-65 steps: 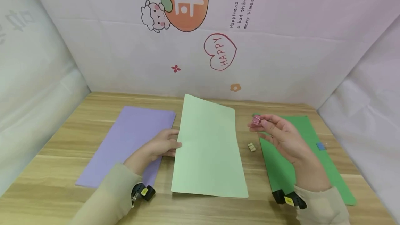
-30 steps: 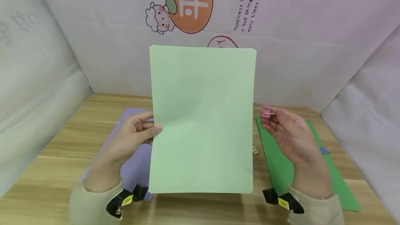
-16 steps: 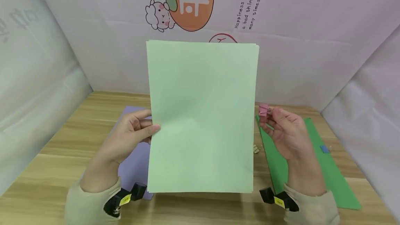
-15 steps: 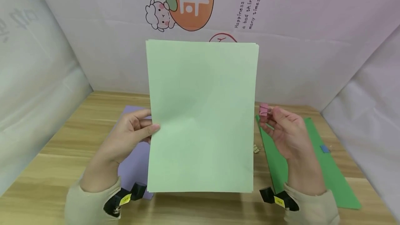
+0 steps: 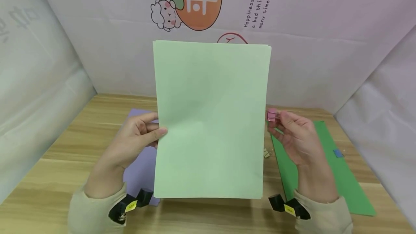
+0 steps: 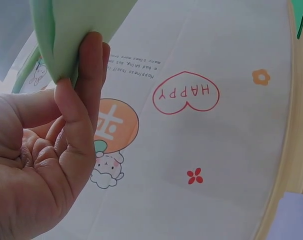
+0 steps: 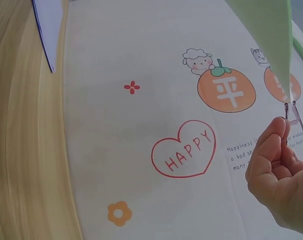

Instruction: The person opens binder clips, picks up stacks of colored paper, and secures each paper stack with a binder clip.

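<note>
The person's left hand (image 5: 134, 142) pinches the light green sheets (image 5: 211, 118) by one edge, raised between both hands. The right hand (image 5: 299, 138) pinches a pink binder clip (image 5: 271, 115) near the opposite edge.

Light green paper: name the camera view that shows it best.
The head view: the light green paper faces it, all four corners visible. Both wrist views cut it off at the frame edge, showing only a slanted part.

The light green sheets (image 5: 211, 118) have been raised higher; the pink clip (image 5: 272, 115) has been brought nearer their right edge.
</note>
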Demonstrator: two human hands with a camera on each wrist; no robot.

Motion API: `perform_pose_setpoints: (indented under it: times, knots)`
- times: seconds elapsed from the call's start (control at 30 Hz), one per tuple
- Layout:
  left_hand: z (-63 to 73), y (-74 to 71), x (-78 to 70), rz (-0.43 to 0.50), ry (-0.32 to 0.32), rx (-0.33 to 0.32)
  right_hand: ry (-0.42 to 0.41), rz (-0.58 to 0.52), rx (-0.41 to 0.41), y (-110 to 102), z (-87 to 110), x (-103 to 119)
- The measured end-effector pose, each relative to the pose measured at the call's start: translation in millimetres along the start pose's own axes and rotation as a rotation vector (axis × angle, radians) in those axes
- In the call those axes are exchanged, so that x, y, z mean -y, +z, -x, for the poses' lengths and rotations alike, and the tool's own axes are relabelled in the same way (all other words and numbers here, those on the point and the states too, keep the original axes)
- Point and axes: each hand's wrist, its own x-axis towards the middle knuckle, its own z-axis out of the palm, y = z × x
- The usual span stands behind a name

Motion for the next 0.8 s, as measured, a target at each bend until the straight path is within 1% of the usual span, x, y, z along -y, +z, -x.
perform_pose_setpoints:
  times: [0.2,0.47,0.63,0.7,0.8]
  knots:
    - [-0.7,1.2,0.8,0.0,-0.002,0.007,-0.007,0.03,0.035,5.6,0.6,1.1]
    - [-2.5,3.2,2.0,0.003,-0.016,0.021,-0.003,0.039,0.036,8.2,2.8,-0.7]
    - [-3.5,3.5,2.7,0.01,-0.026,0.025,-0.012,0.052,0.089,8.9,3.1,-0.1]
    - [-4.0,3.3,3.6,0.015,-0.039,0.026,-0.01,0.06,0.11,9.1,3.1,0.8]
    - [-4.8,3.1,5.6,0.017,-0.065,0.028,-0.005,0.026,0.153,8.6,2.9,1.6]
